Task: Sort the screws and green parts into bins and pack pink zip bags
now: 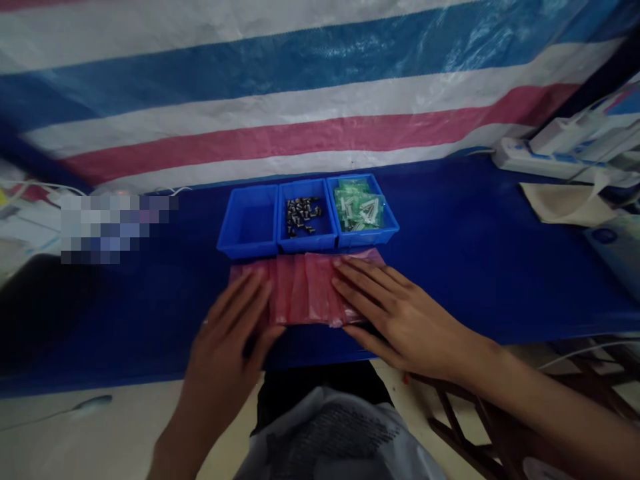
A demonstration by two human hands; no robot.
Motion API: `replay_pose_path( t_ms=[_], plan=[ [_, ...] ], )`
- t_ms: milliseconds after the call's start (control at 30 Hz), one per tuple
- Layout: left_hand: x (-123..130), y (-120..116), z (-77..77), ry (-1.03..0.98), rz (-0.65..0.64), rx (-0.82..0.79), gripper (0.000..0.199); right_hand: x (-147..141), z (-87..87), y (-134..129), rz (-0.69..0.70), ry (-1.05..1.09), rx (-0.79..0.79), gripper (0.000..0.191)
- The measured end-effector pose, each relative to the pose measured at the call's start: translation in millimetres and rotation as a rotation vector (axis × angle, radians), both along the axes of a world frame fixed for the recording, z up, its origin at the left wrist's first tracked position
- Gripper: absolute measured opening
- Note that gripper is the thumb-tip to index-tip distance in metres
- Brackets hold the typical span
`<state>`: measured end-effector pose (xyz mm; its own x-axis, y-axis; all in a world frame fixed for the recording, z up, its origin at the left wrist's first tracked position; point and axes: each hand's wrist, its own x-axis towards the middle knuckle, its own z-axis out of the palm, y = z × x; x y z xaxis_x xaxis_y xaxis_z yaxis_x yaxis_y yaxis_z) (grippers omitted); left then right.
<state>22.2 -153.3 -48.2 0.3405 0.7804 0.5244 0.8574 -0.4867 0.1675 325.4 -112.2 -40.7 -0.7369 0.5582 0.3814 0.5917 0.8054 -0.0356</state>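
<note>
Looks like the pink bags (290, 293) are lying left-to-right on the tabletop (450, 273), just near of the blue bins (250, 251), with left hand (223, 343) and right hand (407, 317) equally close, loosely open, touching opposite ends, not visibly gripping.

Pink bags (295, 290), blue trays (250, 217), striped bkgd sheet (300, 87).

Bags (293, 290) under my fingers: thin pink plastic film, creased, glossy. Bins (250, 217): smooth blue plastic, slight sheen. Small parts (301, 215): dark, shiny, metallic-looking. Striped sheet (320, 80): woven-looking plastic, wrinkled, glossy in patches. Tabletop (450, 267): smooth, blue.
</note>
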Motion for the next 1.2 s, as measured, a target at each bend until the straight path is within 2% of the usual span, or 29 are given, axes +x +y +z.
replay_pose_path(
  t_ms=[67, 100, 167, 200, 267, 333, 467, 600, 667, 733, 767, 833, 900, 967, 1100, 1200],
  plan=[
    [-17, -2, 2.9, -0.103, 0.242, -0.062, 0.045, -8, 0.8, 3, 0.035, 0.009, -0.014, 0.06],
    [-23, -1, 5.1, -0.153, 0.356, -0.125, 0.051, -13, 0.1, 5, 0.053, 0.013, -0.027, 0.063],
    [-27, 5, 10.8, -0.246, 0.479, -0.287, 0.068, -26, -3.4, 10, 0.08, 0.004, -0.067, 0.068],
    [-26, 8, 13.9, -0.298, 0.485, -0.364, 0.075, -32, -5.8, 12, 0.09, -0.011, -0.093, 0.069],
    [-18, 13, 19.9, -0.425, 0.428, -0.456, 0.082, -43, -9.7, 15, 0.108, -0.042, -0.142, 0.071],
    [-10, 17, 24.7, -0.546, 0.348, -0.483, 0.079, -51, -9.9, 16, 0.123, -0.055, -0.164, 0.072],
    [-12, 17, 27.7, -0.645, 0.283, -0.484, 0.072, -65, 2.0, 18, 0.15, -0.011, -0.136, 0.073],
    [-31, 15, 21.8, -0.544, 0.304, -0.433, 0.063, -82, 6.0, 27, 0.212, -0.024, -0.133, 0.08],
    [-38, 11, 17.6, -0.429, 0.306, -0.305, 0.051, -86, 1.6, 31, 0.222, -0.06, -0.125, 0.078],
    [-38, 4, 13.8, -0.274, 0.302, -0.084, 0.035, -83, -0.7, 32, 0.216, -0.089, -0.113, 0.073],
    [-36, 1, 12.1, -0.191, 0.278, 0.02, 0.03, -79, 0.5, 31, 0.211, -0.09, -0.103, 0.072],
    [-26, -6, 8.6, -0.053, 0.166, 0.139, 0.041, -65, 7.6, 27, 0.207, -0.06, -0.077, 0.072],
    [-14, -9, 4.5, 0.069, 0.026, 0.134, 0.058, -44, 17.2, 20, 0.199, 0.009, -0.055, 0.071],
    [-4, -8, 0.7, 0.2, -0.065, 0.105, 0.068, -19, 22.9, 12, 0.158, 0.044, -0.046, 0.061],
    [11, 0, -0.3, 0.316, -0.093, 0.098, 0.074, 30, 12.7, 0, 0.01, -0.012, -0.015, 0.061],
    [22, 5, 5.1, 0.368, -0.145, 0.102, 0.071, 48, 0.3, -6, -0.05, -0.025, 0.029, 0.051]
  ],
)
